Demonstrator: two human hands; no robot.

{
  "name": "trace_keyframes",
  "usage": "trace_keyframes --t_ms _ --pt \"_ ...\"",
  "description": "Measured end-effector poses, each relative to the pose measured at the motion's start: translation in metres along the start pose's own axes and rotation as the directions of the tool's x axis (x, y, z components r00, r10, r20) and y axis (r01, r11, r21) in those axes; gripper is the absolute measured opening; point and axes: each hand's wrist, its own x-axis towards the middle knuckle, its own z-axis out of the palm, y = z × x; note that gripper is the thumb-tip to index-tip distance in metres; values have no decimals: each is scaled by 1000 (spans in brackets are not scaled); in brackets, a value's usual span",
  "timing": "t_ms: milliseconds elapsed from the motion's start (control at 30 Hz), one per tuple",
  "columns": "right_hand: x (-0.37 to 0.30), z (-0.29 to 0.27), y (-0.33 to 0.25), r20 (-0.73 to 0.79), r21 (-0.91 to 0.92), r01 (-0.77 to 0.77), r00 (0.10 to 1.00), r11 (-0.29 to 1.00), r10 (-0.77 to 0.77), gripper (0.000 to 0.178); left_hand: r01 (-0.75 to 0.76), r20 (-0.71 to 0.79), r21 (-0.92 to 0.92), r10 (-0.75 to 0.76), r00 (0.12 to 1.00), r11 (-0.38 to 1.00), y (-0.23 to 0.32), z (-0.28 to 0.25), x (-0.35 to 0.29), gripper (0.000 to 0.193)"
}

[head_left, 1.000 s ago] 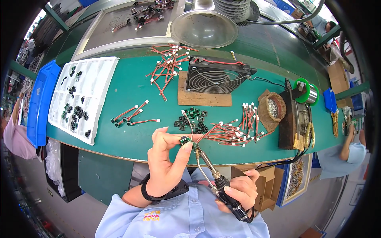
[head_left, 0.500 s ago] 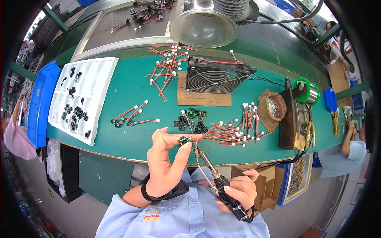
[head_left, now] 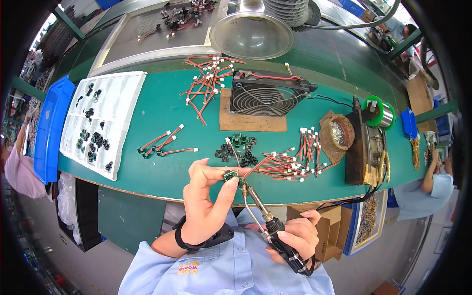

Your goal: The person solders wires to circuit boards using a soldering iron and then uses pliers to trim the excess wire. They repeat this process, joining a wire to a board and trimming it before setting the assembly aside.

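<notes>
Between the thumb and fingers of my left hand (head_left: 207, 196) is a small green circuit board (head_left: 229, 175) with a black part on it. Thin wires lead off the board; one ends in a white connector (head_left: 227, 140). My right hand (head_left: 298, 236) is wrapped round the black handle of a soldering iron (head_left: 268, 216) with a thin metal tube along its side. The iron's tip meets the board's edge, or lies very close to it. Just beyond lie a heap of small black-and-green boards (head_left: 238, 147) and a bunch of red-and-black wires with white connectors (head_left: 282, 166).
A black fan (head_left: 268, 96) on a wooden base stands behind the boards. At right are a round solder-stained pot (head_left: 338, 133), a dark metal stand (head_left: 358, 152) and a green-rimmed solder spool (head_left: 381, 115). A white tray (head_left: 105, 115) and blue bin (head_left: 49, 130) sit left. Wired boards (head_left: 158, 148) lie nearer.
Almost nothing differs. The board and my left fingertips have shifted very slightly; the iron stays in place.
</notes>
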Motion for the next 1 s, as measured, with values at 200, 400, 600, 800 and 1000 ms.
trace_keyframes --t_ms 200,400,600,800,1000 --pt "0 -1 -1 10 -3 1 1000 1000 -1 44 -4 19 29 3 1000 1000 2 -2 1 13" --pt "-9 -12 14 -119 -67 59 991 996 -67 42 163 19 -309 -166 986 937 8 -4 5 10" --pt "-15 -2 67 -599 -177 -419 764 891 240 37 388 279 -647 -270 922 656 9 -13 8 8" --pt "-17 -1 84 -541 -334 -558 773 760 330 40 410 230 -630 -345 910 660 20 -8 7 14" --pt "-6 -2 76 -494 -377 -572 790 729 364 41 397 268 -647 -293 918 651 22 -9 6 18"
